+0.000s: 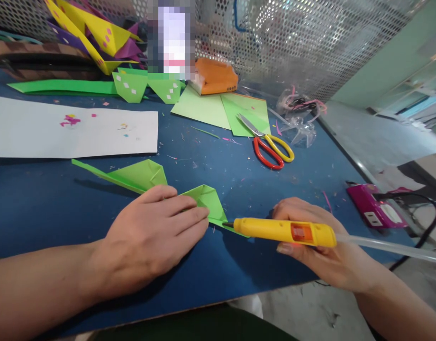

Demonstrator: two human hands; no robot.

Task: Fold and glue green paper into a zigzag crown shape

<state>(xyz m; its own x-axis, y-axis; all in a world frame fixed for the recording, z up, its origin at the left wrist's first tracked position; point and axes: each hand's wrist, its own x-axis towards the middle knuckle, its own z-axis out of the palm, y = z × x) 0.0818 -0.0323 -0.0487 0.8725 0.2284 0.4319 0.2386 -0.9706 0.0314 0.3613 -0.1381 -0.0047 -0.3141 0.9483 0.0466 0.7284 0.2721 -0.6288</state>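
My left hand (152,234) lies flat, fingers together and stretched out, pressing a folded green paper shape (204,199) onto the blue table (43,203). A second pointed green fold (132,175) lies just behind that hand. My right hand (310,251) grips a yellow glue gun (285,231) with an orange window; a clear glue stick (392,247) sticks out of its back. The gun's dark nozzle touches the right edge of the green paper shape.
Red-and-yellow scissors (269,144) lie on green sheets (221,109) at the back. A long white sheet (72,132) lies at the left, coloured paper shapes (97,33) behind it. A purple power strip (374,208) with black cable sits at the right edge, near crumpled clear plastic (299,118).
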